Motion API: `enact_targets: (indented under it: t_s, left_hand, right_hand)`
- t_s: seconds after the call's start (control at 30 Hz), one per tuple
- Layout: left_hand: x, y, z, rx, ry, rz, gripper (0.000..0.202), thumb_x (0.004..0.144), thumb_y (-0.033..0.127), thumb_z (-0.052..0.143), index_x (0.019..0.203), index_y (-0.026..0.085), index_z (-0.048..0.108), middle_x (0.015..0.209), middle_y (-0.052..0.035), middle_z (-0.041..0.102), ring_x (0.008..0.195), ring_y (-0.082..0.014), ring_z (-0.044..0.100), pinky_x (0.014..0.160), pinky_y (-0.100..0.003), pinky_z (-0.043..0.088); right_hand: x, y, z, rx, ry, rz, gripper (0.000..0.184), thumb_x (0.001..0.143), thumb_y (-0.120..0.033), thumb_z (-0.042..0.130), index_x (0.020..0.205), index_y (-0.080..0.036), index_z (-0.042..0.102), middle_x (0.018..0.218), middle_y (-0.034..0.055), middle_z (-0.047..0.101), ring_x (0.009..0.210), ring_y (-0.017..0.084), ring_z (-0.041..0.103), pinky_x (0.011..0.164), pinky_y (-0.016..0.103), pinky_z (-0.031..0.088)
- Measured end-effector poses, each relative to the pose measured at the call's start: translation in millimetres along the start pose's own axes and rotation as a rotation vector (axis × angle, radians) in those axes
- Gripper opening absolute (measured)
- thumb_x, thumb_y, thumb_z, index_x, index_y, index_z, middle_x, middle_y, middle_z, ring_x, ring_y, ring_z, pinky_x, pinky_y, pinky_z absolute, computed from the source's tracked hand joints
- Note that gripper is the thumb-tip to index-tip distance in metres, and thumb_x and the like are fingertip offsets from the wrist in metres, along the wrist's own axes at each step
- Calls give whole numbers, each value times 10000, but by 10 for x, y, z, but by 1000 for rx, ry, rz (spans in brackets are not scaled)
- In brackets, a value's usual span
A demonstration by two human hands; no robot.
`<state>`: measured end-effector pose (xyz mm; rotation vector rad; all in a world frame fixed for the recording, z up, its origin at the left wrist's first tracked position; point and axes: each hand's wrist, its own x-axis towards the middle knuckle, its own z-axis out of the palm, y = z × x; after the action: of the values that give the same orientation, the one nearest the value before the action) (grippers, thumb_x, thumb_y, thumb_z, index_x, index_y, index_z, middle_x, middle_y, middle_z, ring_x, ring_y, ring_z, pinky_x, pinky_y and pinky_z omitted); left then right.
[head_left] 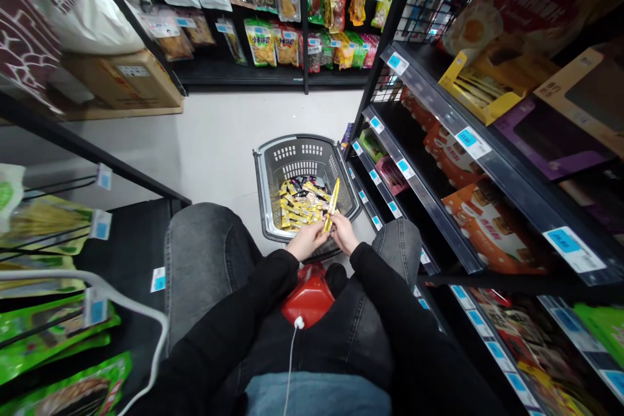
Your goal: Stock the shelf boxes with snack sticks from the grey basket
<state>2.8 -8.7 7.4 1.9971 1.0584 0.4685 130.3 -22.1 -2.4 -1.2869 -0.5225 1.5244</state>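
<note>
Both hands meet over the near rim of a grey plastic shopping basket [266,208] on the floor between my knees. A slim yellow snack packet [334,198] stands tilted up between my fingers. My left hand [308,239] pinches its lower end from the left. From the right, my right hand [344,233] grips the same end with fingertips closed. Inside the basket lies a loose heap of similar yellow packets [297,211], with some black and purple ones toward the back. The fingertips partly cover the packet's bottom.
Shelves with price tags [472,142] rise close on my right, holding orange boxes [492,227]. Hanging green bags [53,331] and a white cable [146,312] are at left. A cardboard box [121,81] stands far left; a red object [308,299] is between my legs.
</note>
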Motion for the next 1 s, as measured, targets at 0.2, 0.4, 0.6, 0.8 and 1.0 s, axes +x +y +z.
enact_targets:
  t_s: [0.2,0.4,0.6,0.8,1.0]
  left_hand:
    - [-23,69,30,-68,-88,-3,151,729,255,490,609,165,469,506,55,377,496,-93,367,520,-214,286]
    - [-39,51,142,-289,-307,48,216,744,349,518,663,148,513,550,50,387,528,-89,346,506,-210,270]
    - [-30,97,97,-541,-489,-116,270,691,421,572,683,162,495,512,67,386,436,-85,375,431,-215,328]
    - [-18,27,-104,-353,-421,-141,257,665,386,582,585,165,477,437,59,451,433,-108,456,470,-224,359]
    - [29,-155,-409,-158,-208,-187,297,728,425,514,578,170,481,473,23,543,482,-127,508,541,-237,398]
  right_hand:
    - [34,-89,-12,89,89,-166,80,697,-267,492,713,-205,445,711,10,572,721,155,575,610,259,481]
    - [145,-249,-233,222,179,-194,94,725,-266,496,710,-197,434,604,-26,501,559,113,523,583,252,479]
    - [202,-373,-375,350,319,-243,85,763,-251,462,710,-197,424,560,-42,488,501,103,501,569,258,480]
    - [228,-532,-622,294,510,-357,72,763,-235,476,715,-184,459,543,-59,493,505,84,517,561,225,475]
    - [319,-551,-771,-60,409,-347,180,735,-313,533,830,-161,513,623,-18,581,541,102,565,569,238,476]
